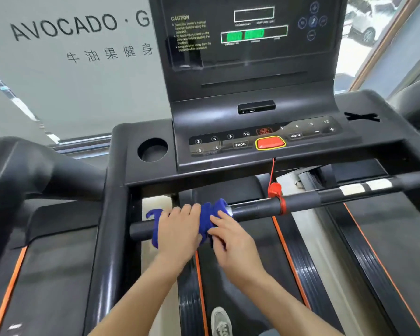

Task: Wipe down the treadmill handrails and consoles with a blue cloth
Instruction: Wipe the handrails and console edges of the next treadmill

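Note:
A blue cloth [210,212] is wrapped around the left part of the treadmill's black front handrail [257,209]. My left hand [178,229] grips the bar over the cloth, fingers curled across the top. Just to its right, my right hand [230,236] pinches the cloth's loose lower edge. Above the bar sits the black console [252,93] with its button strip and a red stop button [270,142]. The display higher up shows green digits.
A red safety cord and clip [275,190] loop around the bar right of my hands. A round cup holder [152,149] sits left of the buttons. Neighbouring treadmills [29,180] flank both sides. My shoe [220,321] stands on the belt below.

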Available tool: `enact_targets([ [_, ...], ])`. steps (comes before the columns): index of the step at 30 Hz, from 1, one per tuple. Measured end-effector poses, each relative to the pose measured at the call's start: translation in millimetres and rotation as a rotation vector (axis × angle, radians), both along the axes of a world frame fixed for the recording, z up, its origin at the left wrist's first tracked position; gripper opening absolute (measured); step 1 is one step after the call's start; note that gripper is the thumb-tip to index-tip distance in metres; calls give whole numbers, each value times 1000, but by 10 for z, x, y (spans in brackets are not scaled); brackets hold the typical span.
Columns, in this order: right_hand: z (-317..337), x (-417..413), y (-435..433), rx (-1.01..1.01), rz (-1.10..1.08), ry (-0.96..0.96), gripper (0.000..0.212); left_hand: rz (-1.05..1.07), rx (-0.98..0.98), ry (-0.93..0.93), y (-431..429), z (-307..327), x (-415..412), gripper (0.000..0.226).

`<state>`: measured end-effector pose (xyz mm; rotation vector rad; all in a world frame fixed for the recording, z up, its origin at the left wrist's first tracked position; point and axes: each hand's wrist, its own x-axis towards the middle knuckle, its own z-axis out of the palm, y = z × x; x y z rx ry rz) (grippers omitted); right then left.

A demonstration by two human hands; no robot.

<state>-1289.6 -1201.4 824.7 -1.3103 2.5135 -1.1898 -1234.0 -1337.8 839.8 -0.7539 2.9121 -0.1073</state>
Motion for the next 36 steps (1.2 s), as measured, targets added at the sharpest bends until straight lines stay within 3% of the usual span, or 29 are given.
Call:
enact_targets([
  [2, 82, -119, 159, -113, -138, -231, 25, -62, 26, 77, 256, -31, -333, 33],
  [5, 145, -452, 480, -182, -388, -480, 38, -164, 24, 137, 594, -124, -759, 46],
  [9, 182, -802, 758, -207, -578, -821, 24, -238, -46, 234, 937, -217, -1047, 59],
  [12, 233, -970, 820, -200, -530, -1071, 10, -283, -19, 308, 885, -282, -1030, 74],
  [14, 299, -1075, 829, -76, -344, -1159, 30, -281, 83, 347, 833, -228, -969, 75],
  [16, 423, -1170, 796, 20, -183, -1159, 34, -242, 270, 397, 866, -154, -875, 65],
  [18, 569, -1240, 793, 22, -98, -1097, 25, -145, 469, 525, 1015, -18, -742, 57],
  [21, 798, -1383, 862, 12, 30, -1007, 24, 132, 886, 718, 1274, 276, -670, 58],
  [22, 892, -1445, 899, 14, 70, -982, 24, 191, 945, 731, 1311, 340, -706, 60],
  [27, 1355, -1966, 1065, -132, 67, -794, 19, 76, 720, 576, 1302, 513, -1056, 58],
  [30, 1653, -2252, 1146, -256, 58, -742, 33, 122, 703, 680, 1334, 740, -1371, 42],
  [33, 1725, -2494, 1305, -406, -2, -772, 41, 173, 857, 830, 1447, 972, -1635, 47],
  [36, 1473, -2651, 1488, -305, -123, -641, 21, -23, 1046, 629, 1631, 886, -1649, 57],
])
